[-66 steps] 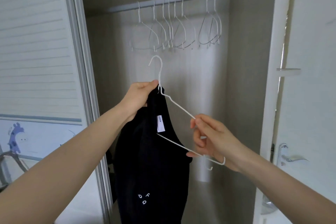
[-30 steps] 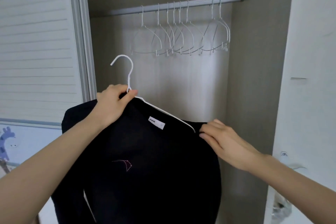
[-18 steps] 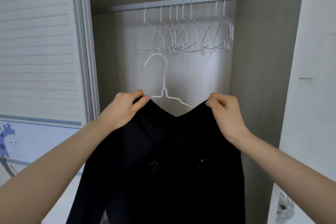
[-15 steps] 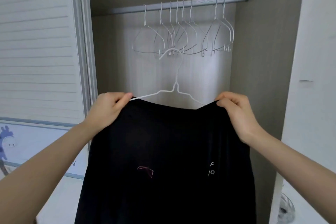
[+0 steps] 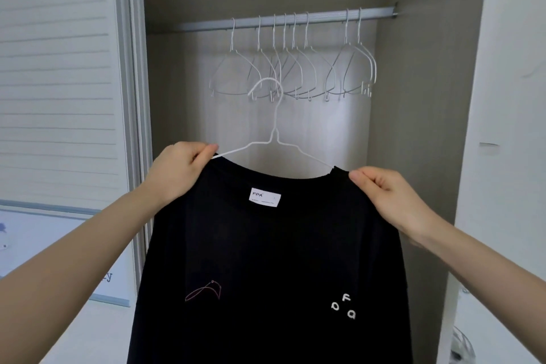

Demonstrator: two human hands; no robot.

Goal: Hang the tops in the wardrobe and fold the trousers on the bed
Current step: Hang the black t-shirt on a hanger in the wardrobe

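Note:
A black top (image 5: 271, 260) with a white neck label hangs on a white wire hanger (image 5: 274, 139) in front of the open wardrobe. My left hand (image 5: 177, 171) pinches the top's left shoulder together with the hanger's arm. My right hand (image 5: 387, 195) pinches the right shoulder. The hanger's hook stands upright, below the silver wardrobe rail (image 5: 289, 19) and apart from it. The top's lower part runs out of view.
Several empty white wire hangers (image 5: 295, 68) hang along the rail. A louvred sliding door (image 5: 56, 83) stands at the left. A white open door (image 5: 508, 156) stands at the right.
The top has been spread across the hanger, with both hands now out at its shoulders. The neck label has come into view. The hanger sits level and centred.

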